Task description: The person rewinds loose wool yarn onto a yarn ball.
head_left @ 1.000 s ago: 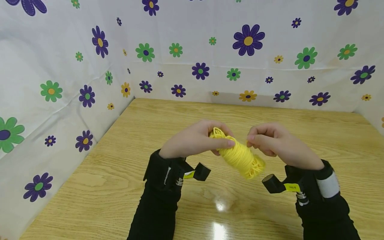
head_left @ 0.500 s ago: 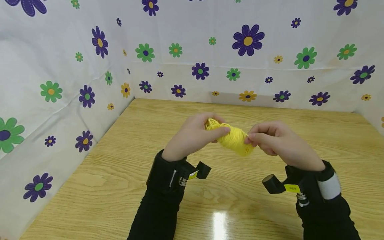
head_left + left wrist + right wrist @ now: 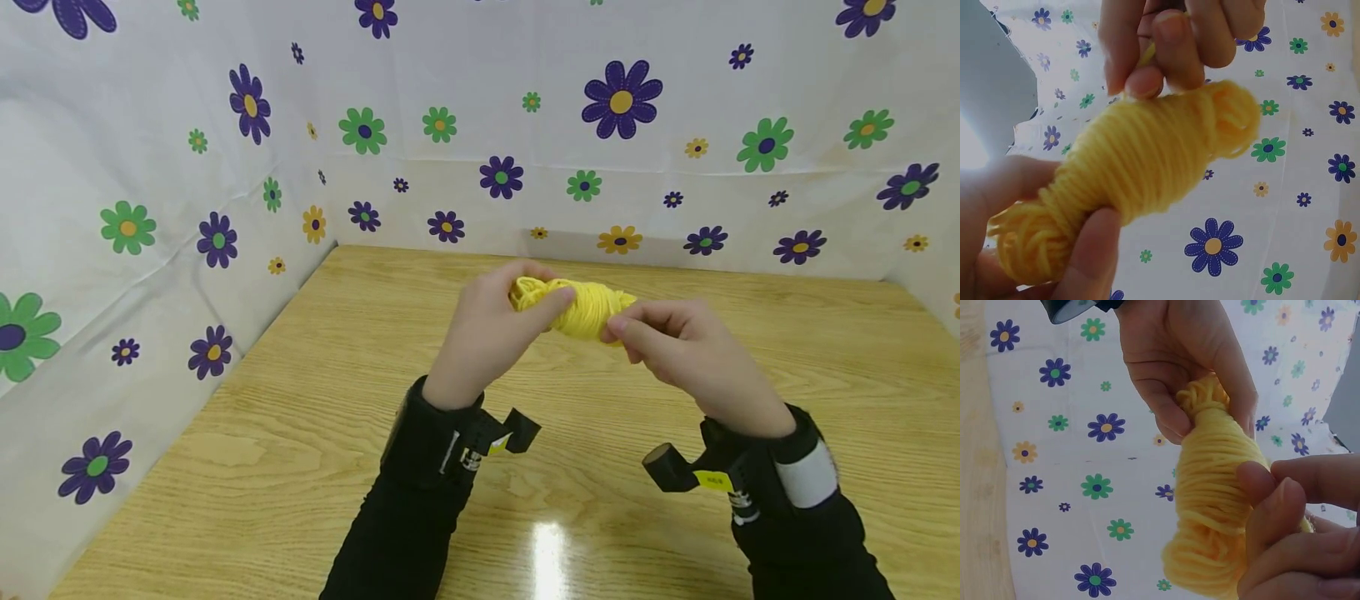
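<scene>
A skein of yellow yarn (image 3: 588,310) is held up above the wooden table, lying nearly level in the head view. My left hand (image 3: 491,321) grips its looped left end between thumb and fingers. Wound strands cross the middle of the skein (image 3: 1141,153), and loose loops bulge from both ends. At the skein's right part, my right hand (image 3: 678,346) pinches a strand with thumb and forefinger. A short piece of this strand (image 3: 1147,55) shows between those fingers in the left wrist view. The right fingertips (image 3: 1286,499) overlap the skein's side in the right wrist view.
The wooden table (image 3: 300,467) stretches beneath both hands, with a bright light reflection near its front. A white cloth with printed flowers (image 3: 450,100) stands behind it and along the left side. Each wrist carries a black camera mount (image 3: 720,467).
The skein has swung up from a downward tilt to nearly level as the left hand rose and turned. The right hand now sits against the skein's right part, a little further left.
</scene>
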A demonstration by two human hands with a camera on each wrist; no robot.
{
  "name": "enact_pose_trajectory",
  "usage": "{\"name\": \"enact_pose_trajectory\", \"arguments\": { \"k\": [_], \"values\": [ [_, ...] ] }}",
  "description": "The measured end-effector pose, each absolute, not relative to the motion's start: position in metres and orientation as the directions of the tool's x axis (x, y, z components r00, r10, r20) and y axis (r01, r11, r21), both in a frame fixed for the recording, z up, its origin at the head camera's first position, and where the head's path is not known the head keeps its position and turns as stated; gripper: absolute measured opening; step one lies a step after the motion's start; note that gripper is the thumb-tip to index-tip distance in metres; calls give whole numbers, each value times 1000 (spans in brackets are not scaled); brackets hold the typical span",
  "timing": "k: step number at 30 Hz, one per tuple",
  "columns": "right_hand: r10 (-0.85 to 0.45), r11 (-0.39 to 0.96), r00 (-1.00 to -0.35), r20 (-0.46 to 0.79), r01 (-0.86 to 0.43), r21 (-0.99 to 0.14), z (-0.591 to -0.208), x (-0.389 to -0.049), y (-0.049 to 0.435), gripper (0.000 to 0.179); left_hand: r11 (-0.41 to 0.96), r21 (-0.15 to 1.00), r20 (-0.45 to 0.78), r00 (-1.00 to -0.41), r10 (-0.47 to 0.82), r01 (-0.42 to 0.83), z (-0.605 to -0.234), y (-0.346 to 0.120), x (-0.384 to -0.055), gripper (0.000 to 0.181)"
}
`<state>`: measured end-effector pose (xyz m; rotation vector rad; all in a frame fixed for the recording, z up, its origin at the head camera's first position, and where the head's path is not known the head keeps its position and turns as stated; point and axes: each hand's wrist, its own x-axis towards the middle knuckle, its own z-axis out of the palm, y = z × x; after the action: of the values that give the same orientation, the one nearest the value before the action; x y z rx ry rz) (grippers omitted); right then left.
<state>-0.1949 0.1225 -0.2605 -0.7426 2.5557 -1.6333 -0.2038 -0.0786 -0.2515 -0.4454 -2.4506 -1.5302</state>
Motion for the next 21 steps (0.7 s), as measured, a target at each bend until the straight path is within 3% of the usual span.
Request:
{"name": "enact_pose_trajectory", "arguments": {
  "k": [10,21],
  "values": [
    [-252,179,-883,397,-445,-877,-267,-195,109,28,263,862,445,-896,16,433,-253,-68,-201,27],
    [-271,87,-862,427,-464,-882,-268,-195,106,25,-17,906,423,-906,6,423,-252,-66,-202,24]
  ]
}}
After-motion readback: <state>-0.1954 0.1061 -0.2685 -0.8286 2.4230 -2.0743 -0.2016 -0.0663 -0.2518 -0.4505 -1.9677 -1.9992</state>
